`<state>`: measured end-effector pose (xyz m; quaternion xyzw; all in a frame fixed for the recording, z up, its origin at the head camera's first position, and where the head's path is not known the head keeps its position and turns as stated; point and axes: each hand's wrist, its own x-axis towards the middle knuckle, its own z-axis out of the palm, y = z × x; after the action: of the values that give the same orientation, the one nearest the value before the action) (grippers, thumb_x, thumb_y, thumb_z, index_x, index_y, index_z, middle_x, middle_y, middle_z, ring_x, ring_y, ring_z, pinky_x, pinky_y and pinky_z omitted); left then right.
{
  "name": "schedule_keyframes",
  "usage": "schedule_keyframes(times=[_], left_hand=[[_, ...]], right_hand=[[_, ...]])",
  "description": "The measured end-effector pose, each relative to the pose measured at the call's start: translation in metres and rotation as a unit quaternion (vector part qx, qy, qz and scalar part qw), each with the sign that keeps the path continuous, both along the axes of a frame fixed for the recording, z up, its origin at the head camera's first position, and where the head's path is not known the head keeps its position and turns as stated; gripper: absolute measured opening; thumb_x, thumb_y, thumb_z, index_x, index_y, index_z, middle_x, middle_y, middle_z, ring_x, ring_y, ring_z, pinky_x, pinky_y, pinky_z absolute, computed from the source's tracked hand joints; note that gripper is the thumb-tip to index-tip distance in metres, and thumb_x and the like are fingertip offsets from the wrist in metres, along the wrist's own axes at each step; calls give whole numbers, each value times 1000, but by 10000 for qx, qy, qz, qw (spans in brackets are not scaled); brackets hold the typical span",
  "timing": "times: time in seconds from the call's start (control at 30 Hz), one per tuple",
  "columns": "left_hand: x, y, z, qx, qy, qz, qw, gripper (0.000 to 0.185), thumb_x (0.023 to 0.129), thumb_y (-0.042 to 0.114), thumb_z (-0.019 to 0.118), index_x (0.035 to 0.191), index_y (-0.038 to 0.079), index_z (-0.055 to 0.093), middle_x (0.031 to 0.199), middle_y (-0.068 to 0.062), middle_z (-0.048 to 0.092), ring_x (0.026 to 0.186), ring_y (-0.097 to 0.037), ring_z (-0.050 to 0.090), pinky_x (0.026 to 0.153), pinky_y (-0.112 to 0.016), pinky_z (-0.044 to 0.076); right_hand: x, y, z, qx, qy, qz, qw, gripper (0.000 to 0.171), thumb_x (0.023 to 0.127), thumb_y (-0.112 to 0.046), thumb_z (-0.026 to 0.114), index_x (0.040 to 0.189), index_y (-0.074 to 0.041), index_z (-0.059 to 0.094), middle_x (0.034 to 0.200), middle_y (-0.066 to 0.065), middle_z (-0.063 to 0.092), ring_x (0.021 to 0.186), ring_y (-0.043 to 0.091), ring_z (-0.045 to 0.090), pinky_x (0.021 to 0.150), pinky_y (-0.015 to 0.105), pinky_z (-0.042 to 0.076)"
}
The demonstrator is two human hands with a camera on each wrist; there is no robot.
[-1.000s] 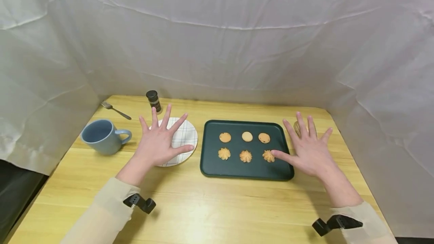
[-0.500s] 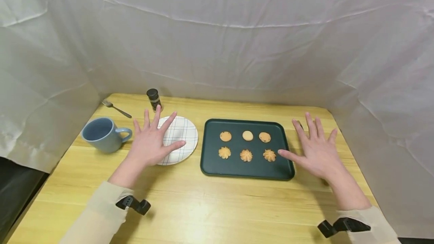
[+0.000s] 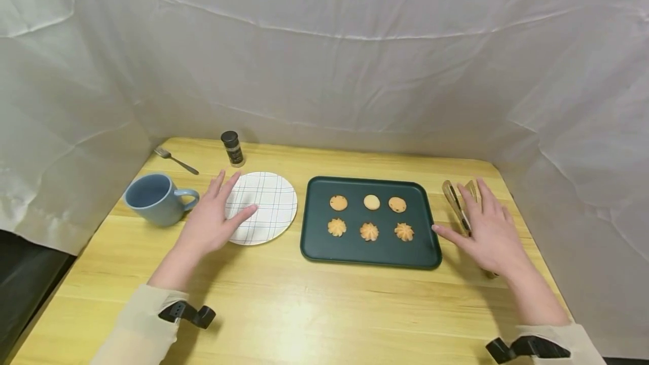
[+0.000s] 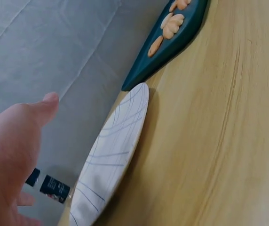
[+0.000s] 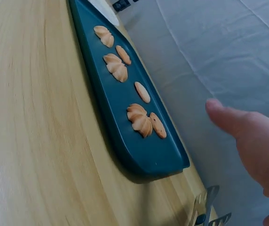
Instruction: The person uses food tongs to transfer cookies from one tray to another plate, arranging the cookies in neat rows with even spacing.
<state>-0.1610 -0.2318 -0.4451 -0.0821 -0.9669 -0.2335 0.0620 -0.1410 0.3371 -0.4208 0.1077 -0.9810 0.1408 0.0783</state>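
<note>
My left hand point(image 3: 208, 223) hovers with loosely spread fingers over the left edge of a round white plate point(image 3: 269, 207) with a blue grid pattern. It holds nothing; in the left wrist view its thumb point(image 4: 45, 107) stands apart from the plate. My right hand point(image 3: 490, 235), also holding nothing, hangs above a pair of tongs point(image 3: 453, 193) and hides most of them. Its thumb reaches near the right rim of a dark green tray point(image 3: 350, 252). On that tray lie two rows of cookies: flat round ones point(image 3: 372, 202) behind, fluted ones point(image 3: 369, 232) in front.
A blue mug point(image 3: 154, 201) stands at the left, its handle near my left hand. Behind it lies a fork point(image 3: 176, 160). A black-capped spice jar point(image 3: 232, 150) stands behind the plate. Grey cloth point(image 3: 324, 83) walls off the back and sides of the wooden table point(image 3: 284, 308).
Both hands have drawn apart, the left one leftward off most of the plate, the right one rightward away from the tray. Their fingers have relaxed from a wide spread, and the tongs show more.
</note>
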Motion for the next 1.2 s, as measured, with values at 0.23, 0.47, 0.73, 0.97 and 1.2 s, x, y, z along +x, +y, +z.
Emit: schedule_keyframes(times=[0.23, 0.47, 0.73, 0.97, 1.2], left_hand=[[1, -10, -11, 589, -22, 78, 9982, 89, 102, 62, 60, 169, 14, 26, 171, -28, 20, 151, -55, 26, 114, -74, 26], [2, -15, -17, 920, 85, 281, 9953, 84, 102, 48, 69, 164, 4, 34, 166, -32, 29, 150, -55, 28, 116, -73, 25], [8, -16, -19, 1303, 59, 937, 9870, 68, 102, 25, 71, 155, -7, 43, 152, -36, 47, 134, -57, 47, 111, -69, 33], [8, -19, -20, 1378, -191, 1283, 9819, 62, 102, 17, 70, 152, -11, 46, 142, -36, 56, 133, -53, 52, 112, -64, 38], [9, -23, -25, 1552, -226, 1387, 9778, 51, 101, 8, 69, 146, -12, 54, 132, -30, 66, 129, -49, 57, 116, -62, 28]], right_hand=[[3, 14, -8, -406, -14, -68, 9992, 108, 93, -57, 77, 170, -9, 19, 172, 31, 1, 147, 65, 17, 105, 84, 22], [5, 24, -15, -715, -55, -123, 9974, 104, 92, -50, 81, 167, -5, 26, 168, 38, 10, 145, 65, 22, 103, 82, 26], [8, 32, -24, -911, -161, -332, 9952, 101, 93, -44, 82, 164, 3, 27, 158, 41, 25, 135, 66, 34, 99, 80, 33], [9, 39, -33, -1003, -104, -446, 9939, 97, 93, -39, 84, 159, 10, 31, 148, 42, 34, 128, 64, 40, 98, 78, 35], [9, 44, -44, -1149, -180, -597, 9914, 95, 94, -34, 84, 156, 15, 31, 137, 44, 40, 119, 62, 46, 94, 75, 38]])
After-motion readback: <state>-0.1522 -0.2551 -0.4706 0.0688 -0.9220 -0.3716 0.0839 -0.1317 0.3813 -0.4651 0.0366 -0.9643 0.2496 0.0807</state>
